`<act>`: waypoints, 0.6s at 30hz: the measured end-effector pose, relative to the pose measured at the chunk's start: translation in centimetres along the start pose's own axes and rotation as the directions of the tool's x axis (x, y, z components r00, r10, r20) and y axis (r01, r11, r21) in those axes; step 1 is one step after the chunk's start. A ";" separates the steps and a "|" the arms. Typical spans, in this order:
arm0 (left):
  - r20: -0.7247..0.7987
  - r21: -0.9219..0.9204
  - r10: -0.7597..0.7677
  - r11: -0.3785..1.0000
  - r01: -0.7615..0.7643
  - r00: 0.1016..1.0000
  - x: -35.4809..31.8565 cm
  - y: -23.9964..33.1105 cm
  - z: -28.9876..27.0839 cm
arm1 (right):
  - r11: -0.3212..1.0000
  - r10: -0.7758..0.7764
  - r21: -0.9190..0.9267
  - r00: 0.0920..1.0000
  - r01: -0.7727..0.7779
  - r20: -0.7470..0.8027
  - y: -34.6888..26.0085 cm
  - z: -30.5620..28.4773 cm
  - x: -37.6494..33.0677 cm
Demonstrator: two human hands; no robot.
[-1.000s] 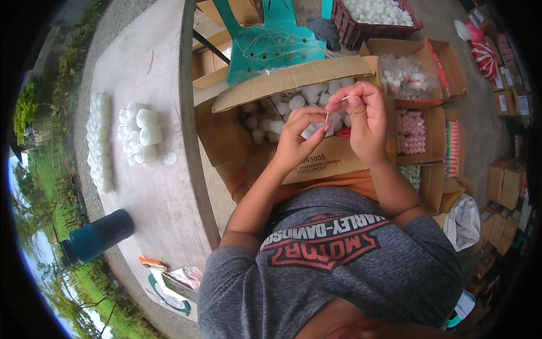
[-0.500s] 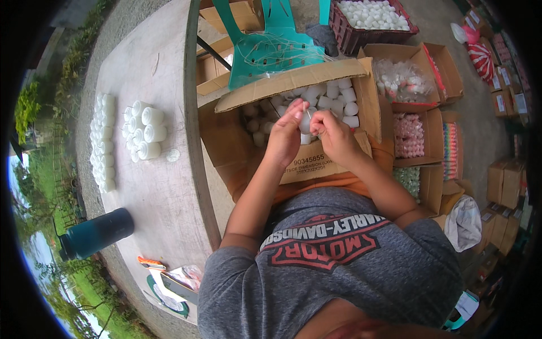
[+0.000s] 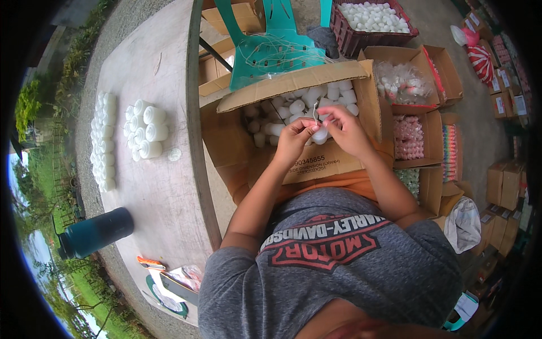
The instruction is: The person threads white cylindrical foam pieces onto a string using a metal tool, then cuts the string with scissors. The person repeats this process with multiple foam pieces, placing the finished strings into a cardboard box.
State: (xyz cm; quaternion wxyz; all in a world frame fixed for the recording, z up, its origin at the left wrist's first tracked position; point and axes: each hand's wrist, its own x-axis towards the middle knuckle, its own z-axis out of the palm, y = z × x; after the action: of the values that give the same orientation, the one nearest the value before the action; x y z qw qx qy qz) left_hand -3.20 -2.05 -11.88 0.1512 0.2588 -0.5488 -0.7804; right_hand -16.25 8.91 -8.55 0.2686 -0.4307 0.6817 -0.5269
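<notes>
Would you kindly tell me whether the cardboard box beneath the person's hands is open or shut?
It is open: the cardboard box has its far flap off the top, and white pieces show inside.

WHITE AND BROWN STOCK, WITH TEAL AND STRIPES

Open carton (image 3: 296, 85): coloured plain brown; filled with white pieces (image 3: 296, 106). Over the carton, an off-white string (image 3: 315, 110) is seen. Beyond the carton: chair (image 3: 253, 69), coloured teal; crate (image 3: 361, 43), coloured maroon. Left of the carton: table (image 3: 164, 214), toned pale grey, set with white candles (image 3: 151, 125); bottle (image 3: 96, 233), shaded dark blue-green. Right of the carton: packets (image 3: 407, 138), tinted pink; bundle (image 3: 480, 62), striped red and white. Nearer than the carton: shirt (image 3: 339, 294), flecked grey, printed in red and white.
</notes>
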 end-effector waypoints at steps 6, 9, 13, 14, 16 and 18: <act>0.041 -0.062 -0.040 0.997 0.043 0.998 0.0 0.2 -0.1 | 0.992 -0.007 0.124 0.998 0.000 0.061 1.4 0.1 -0.4; 0.040 -0.039 -0.037 0.998 0.039 0.999 0.0 0.0 0.3 | 0.955 0.063 0.289 0.998 -0.067 0.025 2.7 0.3 -0.4; -0.037 -0.005 -0.014 1.000 0.014 0.999 -0.2 0.0 0.7 | 0.987 0.119 0.108 0.993 -0.121 0.025 2.0 -0.2 -0.2; -0.060 -0.004 -0.012 1.000 0.011 0.998 -0.2 -0.2 0.7 | 0.993 0.097 0.069 0.995 -0.098 0.015 1.7 -0.1 -0.2; -0.076 -0.031 0.024 0.999 -0.026 0.997 -0.1 -0.5 0.8 | 0.996 0.090 0.025 0.996 -0.090 -0.006 0.9 0.1 -0.3; -0.101 -0.017 0.051 0.998 -0.053 0.994 0.0 -0.5 0.9 | 0.993 0.121 0.018 0.992 -0.120 -0.028 0.0 0.4 -0.6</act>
State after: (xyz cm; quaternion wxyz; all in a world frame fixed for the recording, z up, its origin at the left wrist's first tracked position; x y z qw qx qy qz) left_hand -3.64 -1.17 -12.15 0.2014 0.2819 -0.5395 -0.7674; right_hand -15.61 9.26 -8.74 0.2934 -0.3789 0.7059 -0.5216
